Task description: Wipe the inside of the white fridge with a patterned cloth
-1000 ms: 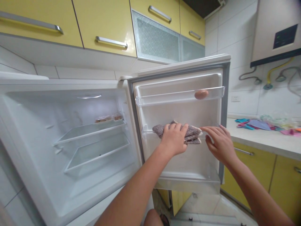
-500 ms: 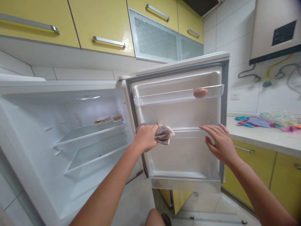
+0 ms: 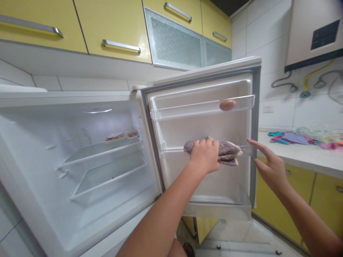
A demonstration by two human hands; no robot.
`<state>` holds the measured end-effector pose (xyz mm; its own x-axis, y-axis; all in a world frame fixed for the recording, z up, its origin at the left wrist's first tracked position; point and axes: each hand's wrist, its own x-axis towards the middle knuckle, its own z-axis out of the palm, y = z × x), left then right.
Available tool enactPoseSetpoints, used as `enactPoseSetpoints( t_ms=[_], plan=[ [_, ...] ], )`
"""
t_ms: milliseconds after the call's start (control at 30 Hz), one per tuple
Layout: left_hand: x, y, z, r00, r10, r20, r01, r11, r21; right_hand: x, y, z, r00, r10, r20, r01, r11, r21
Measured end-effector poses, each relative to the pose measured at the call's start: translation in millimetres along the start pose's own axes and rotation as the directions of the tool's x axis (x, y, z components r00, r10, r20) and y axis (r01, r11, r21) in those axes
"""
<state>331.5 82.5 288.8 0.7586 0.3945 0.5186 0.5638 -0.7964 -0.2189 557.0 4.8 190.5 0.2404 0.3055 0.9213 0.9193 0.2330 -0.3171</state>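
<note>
Cloth (image 3: 229, 150): bunched at the middle shelf (image 3: 171, 154) of the fridge door (image 3: 198, 182), long axis running sideways along it.
Left hand (image 3: 205, 155): nearer; fingers (image 3: 209, 143) curled closed over the cloth's middle, which lies under them.
Right hand (image 3: 272, 169): holds nothing; thumb and forefinger parted, just beyond the cloth's folded end; contact with the door unclear.

Cloth (image 3: 229, 150): rough, matt, nubby textile. Upper door rack (image 3: 187, 112): clear, smooth plastic. Door lining (image 3: 187, 129): smooth plastic, faint sheen. Cabinet front (image 3: 112, 21): glossy, smooth. Cabinet handle (image 3: 121, 46): shiny metal. Cabinet pane (image 3: 175, 39): pebbled, frosted glass. Worktop (image 3: 284, 152): smooth.
</note>
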Motion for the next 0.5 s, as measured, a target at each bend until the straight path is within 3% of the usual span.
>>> enactPoseSetpoints(
  t_ms=[167,267,367,500],
  plan=[
    [32,53,11.1,0.998,0.027,-0.059,-0.026,0.999,0.022,-1,2,8,0.994,0.102,-0.042,-0.099,0.993,0.063],
    [42,70,14.8,0.998,-0.001,-0.069,0.003,1.0,0.025,-5,8,14,0.975,0.211,-0.064,-0.206,0.976,0.072],
    [43,70,15.5,0.997,0.021,-0.078,-0.019,0.999,0.029,-7,10,16,0.961,0.269,-0.063,-0.263,0.961,0.085],
    [31,52,11.1,0.991,0.087,-0.107,-0.08,0.995,0.06,-4,1,13,0.973,0.223,-0.062,-0.212,0.966,0.145]
  ],
)
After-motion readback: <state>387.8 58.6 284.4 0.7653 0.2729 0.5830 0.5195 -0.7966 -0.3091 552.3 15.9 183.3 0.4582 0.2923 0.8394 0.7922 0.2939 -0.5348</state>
